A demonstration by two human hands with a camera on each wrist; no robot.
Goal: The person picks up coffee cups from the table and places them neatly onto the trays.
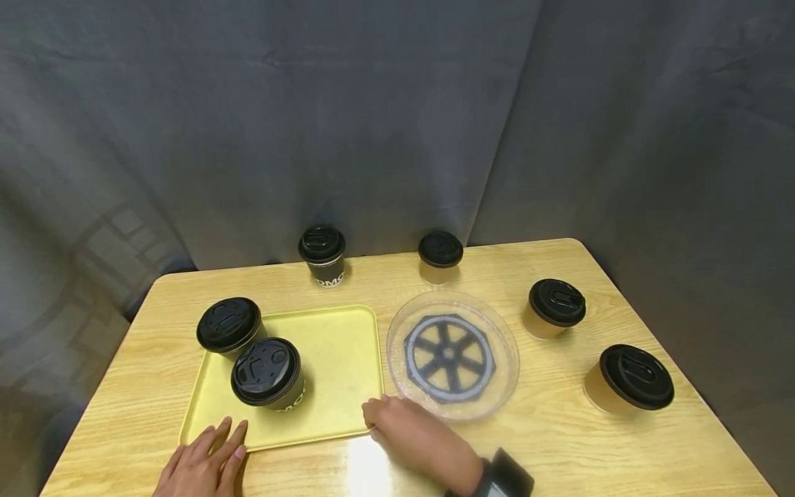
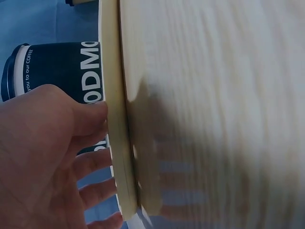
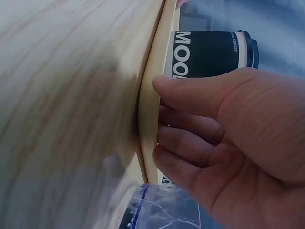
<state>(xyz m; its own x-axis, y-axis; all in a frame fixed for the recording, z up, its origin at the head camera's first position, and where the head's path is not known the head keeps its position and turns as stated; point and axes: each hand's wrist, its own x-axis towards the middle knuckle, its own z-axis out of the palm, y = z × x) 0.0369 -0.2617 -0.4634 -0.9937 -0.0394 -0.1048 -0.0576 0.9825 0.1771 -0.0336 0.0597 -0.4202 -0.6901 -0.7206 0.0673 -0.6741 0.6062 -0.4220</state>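
Note:
A yellow tray [image 1: 341,359] lies on the wooden table, bearing two black paper coffee cups with black lids: a back one [image 1: 228,326] and a front one [image 1: 266,373]. At the tray's front left corner is my left hand [image 1: 201,462], fingers spread. The left wrist view shows its thumb and fingertips [image 2: 97,195] against the tray rim [image 2: 114,86], beside a cup [image 2: 59,67]. My right hand [image 1: 406,428] touches the front right corner. Its thumb and extended fingers [image 3: 186,143] meet the rim in the right wrist view, overlapping another view of a cup [image 3: 209,52].
A round clear plastic dish [image 1: 504,324] with a dark spoked pattern stands right of the tray, close to my right hand. Behind are a black lidded cup [image 1: 323,255] and a brown one [image 1: 439,259]. Two more brown cups, one farther back [image 1: 553,310] and one nearer [image 1: 627,379], stand at right.

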